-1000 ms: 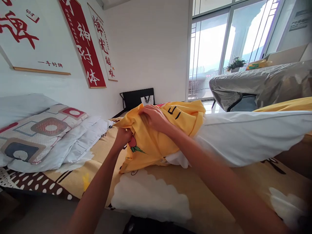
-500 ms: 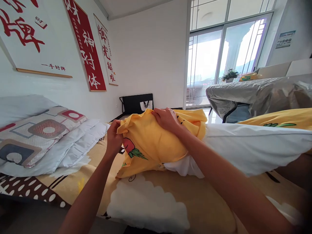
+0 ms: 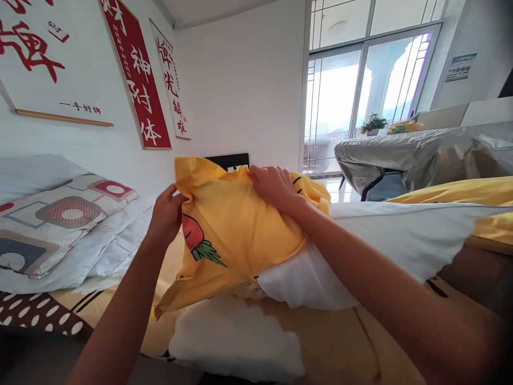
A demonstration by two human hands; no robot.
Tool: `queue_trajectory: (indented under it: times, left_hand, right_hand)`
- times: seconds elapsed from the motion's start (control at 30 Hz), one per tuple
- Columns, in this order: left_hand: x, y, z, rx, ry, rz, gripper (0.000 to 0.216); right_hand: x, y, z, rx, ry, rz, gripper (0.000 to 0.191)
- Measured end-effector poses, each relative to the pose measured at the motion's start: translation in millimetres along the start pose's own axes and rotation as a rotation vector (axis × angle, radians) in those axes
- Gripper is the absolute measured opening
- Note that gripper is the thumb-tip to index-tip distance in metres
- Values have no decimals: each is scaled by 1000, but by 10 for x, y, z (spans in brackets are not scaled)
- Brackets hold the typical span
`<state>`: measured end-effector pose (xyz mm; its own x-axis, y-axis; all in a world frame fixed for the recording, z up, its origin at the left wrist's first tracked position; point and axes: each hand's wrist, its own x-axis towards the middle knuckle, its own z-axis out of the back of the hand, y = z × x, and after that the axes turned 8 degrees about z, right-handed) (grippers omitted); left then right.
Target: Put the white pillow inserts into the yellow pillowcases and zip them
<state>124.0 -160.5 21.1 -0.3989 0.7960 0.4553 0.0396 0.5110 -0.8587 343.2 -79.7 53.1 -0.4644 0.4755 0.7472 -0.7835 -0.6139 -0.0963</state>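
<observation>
A yellow pillowcase [image 3: 236, 230] with a carrot print is lifted above the bed, pulled partway over a white pillow [image 3: 385, 240] that stretches off to the right. My left hand [image 3: 166, 214] pinches the case's left edge. Gripping the cloth at the top of the pillow's end is my right hand [image 3: 272, 187], fingers curled. Part of the white pillow bulges out under the case's lower hem.
The bed has a yellow sheet [image 3: 332, 342] with white cloud shapes. A patterned pillow [image 3: 60, 219] on folded white bedding lies at the left by the wall. A table under a grey cover [image 3: 417, 155] stands at the right, near glass doors.
Both hands have raised the yellow pillowcase and the pillow's end off the bed. The left hand has pulled the case's edge up and to the left, so the carrot print shows more.
</observation>
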Motion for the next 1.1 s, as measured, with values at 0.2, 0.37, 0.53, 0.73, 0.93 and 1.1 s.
queue_trajectory:
  times: [0.2,0.37,0.53,0.73,0.93,1.1]
  left_hand:
    - [-94,-12,159,172,16,76,22]
    - [-304,-189,-6,625,96,-40,38]
    - [-381,-252,-84,407,162,62,36]
    - [-464,-360,-19,146,274,292,32]
    - [-385,-286,78,83,74,279,37]
    - [-237,-169,113,46,-135,192,42]
  right_hand:
    - [49,222,-288,63,-19,29,31]
    - [103,474,-213,292,-152,-103,34]
    - [47,559,-199,461,-267,-117,36]
    - [-1,377,-350,242,-290,72,34]
    - [-6,327,-341,90,-363,162,31]
    - [-307,629,-151,203,-603,224,20]
